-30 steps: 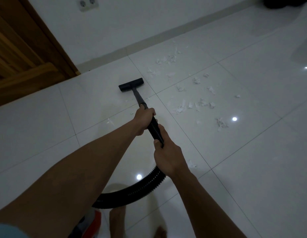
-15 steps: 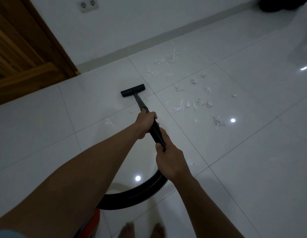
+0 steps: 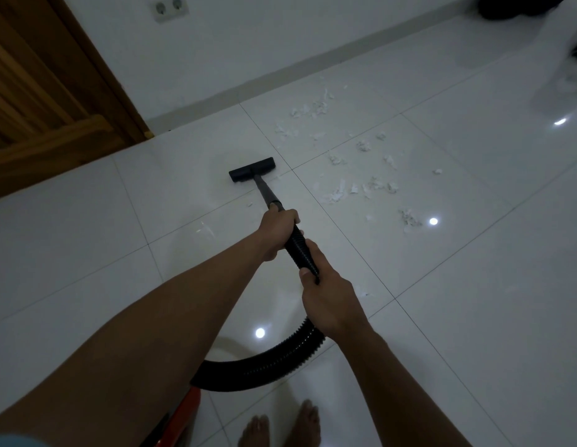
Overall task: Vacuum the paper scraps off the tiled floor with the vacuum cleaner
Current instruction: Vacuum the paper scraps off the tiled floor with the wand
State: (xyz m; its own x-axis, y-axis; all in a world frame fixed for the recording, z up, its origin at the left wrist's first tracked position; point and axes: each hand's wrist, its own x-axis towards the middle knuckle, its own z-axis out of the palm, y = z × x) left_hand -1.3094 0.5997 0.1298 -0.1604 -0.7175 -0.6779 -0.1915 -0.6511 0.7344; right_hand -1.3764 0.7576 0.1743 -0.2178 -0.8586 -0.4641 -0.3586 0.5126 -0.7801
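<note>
Both hands, left hand (image 3: 278, 232) and right hand (image 3: 329, 303), fingers wrapped around the black ribbed vacuum hose (image 3: 301, 253); best keep the flat black floor nozzle (image 3: 252, 169) pressed to the glossy white tiled floor (image 3: 442, 301) and sweep toward the torn white paper scraps (image 3: 361, 188).

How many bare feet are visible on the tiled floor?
2: one foot at the bottom edge, the other foot just right of it, both below the black hose. Both are cut off by the frame.

You have one view only, from your head: it looks forward and steeply down over both arms at the floor (image 3: 442, 317), your feet (image 3: 280, 427) at the bottom edge, the wall (image 3: 280, 33) across the top.
</note>
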